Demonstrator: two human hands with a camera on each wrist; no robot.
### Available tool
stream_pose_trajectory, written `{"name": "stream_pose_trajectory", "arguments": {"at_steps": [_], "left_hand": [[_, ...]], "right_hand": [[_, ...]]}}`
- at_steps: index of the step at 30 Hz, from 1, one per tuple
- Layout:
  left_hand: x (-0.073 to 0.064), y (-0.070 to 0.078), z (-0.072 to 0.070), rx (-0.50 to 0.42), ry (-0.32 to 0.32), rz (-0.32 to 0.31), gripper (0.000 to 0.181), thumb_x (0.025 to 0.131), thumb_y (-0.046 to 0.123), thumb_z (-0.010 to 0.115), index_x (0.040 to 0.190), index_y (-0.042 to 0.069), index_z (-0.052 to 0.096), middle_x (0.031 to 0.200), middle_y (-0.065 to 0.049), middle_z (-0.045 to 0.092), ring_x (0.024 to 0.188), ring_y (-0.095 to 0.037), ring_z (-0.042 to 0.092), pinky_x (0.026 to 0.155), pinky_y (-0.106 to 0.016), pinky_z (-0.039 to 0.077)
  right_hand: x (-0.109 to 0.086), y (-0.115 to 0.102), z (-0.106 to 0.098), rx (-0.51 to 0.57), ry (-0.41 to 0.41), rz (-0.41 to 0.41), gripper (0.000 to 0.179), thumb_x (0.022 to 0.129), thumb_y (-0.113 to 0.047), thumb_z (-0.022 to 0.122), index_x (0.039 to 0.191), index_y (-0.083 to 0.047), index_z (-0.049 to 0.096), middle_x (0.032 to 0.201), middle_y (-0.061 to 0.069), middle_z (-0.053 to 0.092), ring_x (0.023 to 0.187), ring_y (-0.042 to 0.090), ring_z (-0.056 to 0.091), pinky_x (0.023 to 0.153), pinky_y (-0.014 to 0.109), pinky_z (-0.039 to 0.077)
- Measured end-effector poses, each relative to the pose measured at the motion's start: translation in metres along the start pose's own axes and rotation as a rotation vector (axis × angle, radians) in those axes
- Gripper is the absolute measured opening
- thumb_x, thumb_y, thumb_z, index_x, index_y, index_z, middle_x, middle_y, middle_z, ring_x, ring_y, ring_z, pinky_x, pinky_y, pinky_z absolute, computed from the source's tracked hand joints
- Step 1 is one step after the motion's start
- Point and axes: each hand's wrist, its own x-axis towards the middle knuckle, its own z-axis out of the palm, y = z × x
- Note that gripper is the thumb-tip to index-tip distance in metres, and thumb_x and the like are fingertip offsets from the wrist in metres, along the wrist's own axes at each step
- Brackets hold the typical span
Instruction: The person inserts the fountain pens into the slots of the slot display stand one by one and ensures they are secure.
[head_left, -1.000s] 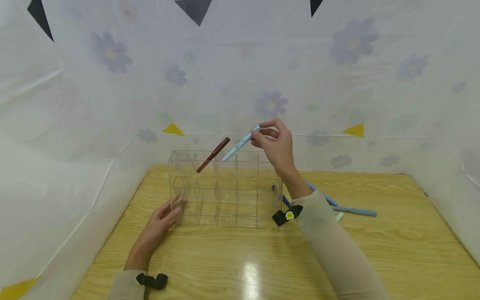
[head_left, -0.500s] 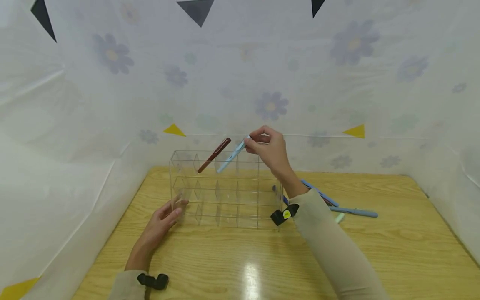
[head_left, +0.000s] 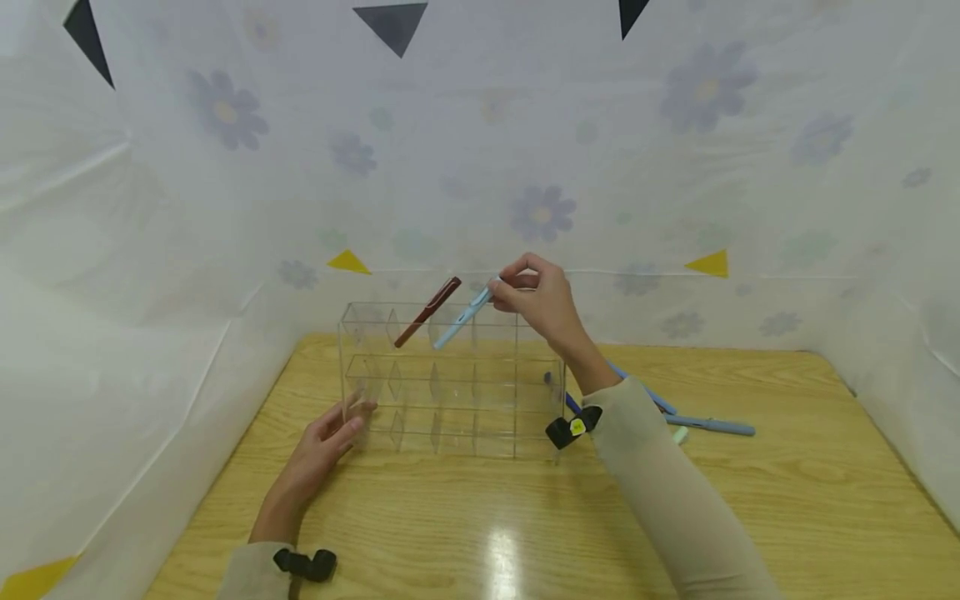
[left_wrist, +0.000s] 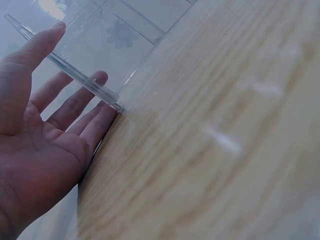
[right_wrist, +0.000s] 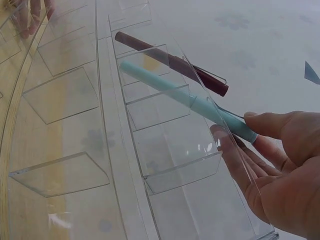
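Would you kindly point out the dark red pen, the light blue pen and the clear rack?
Dark red pen point(head_left: 428, 312), head view: middle of its length.
Light blue pen point(right_wrist: 200, 107), right wrist view: middle of its length.
Clear rack point(head_left: 434, 382), head view: a divider in its middle row.

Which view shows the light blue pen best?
Right wrist view: the light blue pen looks large, nearly whole, pinched by the right hand. Head view shows it smaller; left wrist view doesn't show it.

Clear rack: one. Tilted pens: two. Other pens: at least four.
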Motion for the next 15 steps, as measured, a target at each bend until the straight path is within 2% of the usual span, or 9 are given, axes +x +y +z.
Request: {"name": "stream_pose_trajectory", "arguments": {"at_steps": [2, 4, 9, 10, 15], "left_hand": [[0.001, 0.000, 0.000, -0.002, 0.004, -0.001, 0.056, 0.112, 0.025, 0.048, 0.164, 0.020, 0.028, 0.156, -0.015, 0.047, 0.149, -0.030, 0.031, 0.104, -0.025, 0.041], [0.002, -0.001, 0.000, 0.001, 0.004, 0.001, 0.056, 0.112, 0.025, 0.048, 0.164, 0.020, 0.028, 0.156, -0.015, 0.047, 0.149, -0.030, 0.031, 0.108, -0.032, 0.040], [0.004, 0.000, 0.002, -0.005, 0.011, 0.000, 0.057, 0.111, 0.026, 0.049, 0.164, 0.021, 0.029, 0.156, -0.013, 0.048, 0.150, -0.030, 0.030, 0.115, -0.057, 0.028], [0.004, 0.000, 0.002, -0.008, 0.014, -0.003, 0.057, 0.111, 0.026, 0.050, 0.164, 0.021, 0.030, 0.156, -0.012, 0.048, 0.150, -0.030, 0.029, 0.115, -0.058, 0.027], [0.007, 0.001, 0.004, -0.013, 0.019, -0.008, 0.056, 0.111, 0.027, 0.051, 0.163, 0.023, 0.032, 0.155, -0.009, 0.049, 0.150, -0.028, 0.030, 0.115, -0.059, 0.027]], "right_hand": [[0.000, -0.001, -0.001, -0.009, -0.003, 0.007, 0.025, 0.097, -0.003, 0.071, 0.114, 0.010, 0.059, 0.107, 0.026, 0.072, 0.092, 0.028, 0.075, 0.083, 0.044, 0.059], [0.000, -0.002, -0.004, -0.017, -0.002, 0.000, 0.028, 0.097, -0.003, 0.071, 0.117, 0.010, 0.058, 0.109, 0.027, 0.072, 0.094, 0.030, 0.075, 0.084, 0.045, 0.059], [-0.004, -0.008, -0.015, -0.039, 0.013, -0.028, 0.030, 0.096, -0.007, 0.073, 0.121, 0.004, 0.059, 0.113, 0.026, 0.069, 0.094, 0.025, 0.074, 0.084, 0.043, 0.059], [-0.006, -0.010, -0.018, -0.046, 0.015, -0.033, 0.031, 0.096, -0.008, 0.073, 0.121, 0.004, 0.059, 0.113, 0.026, 0.069, 0.093, 0.021, 0.074, 0.083, 0.041, 0.060], [-0.016, -0.020, -0.032, -0.077, 0.019, -0.078, 0.031, 0.098, -0.012, 0.072, 0.124, 0.001, 0.062, 0.116, 0.023, 0.068, 0.096, 0.020, 0.073, 0.084, 0.039, 0.059]]}}
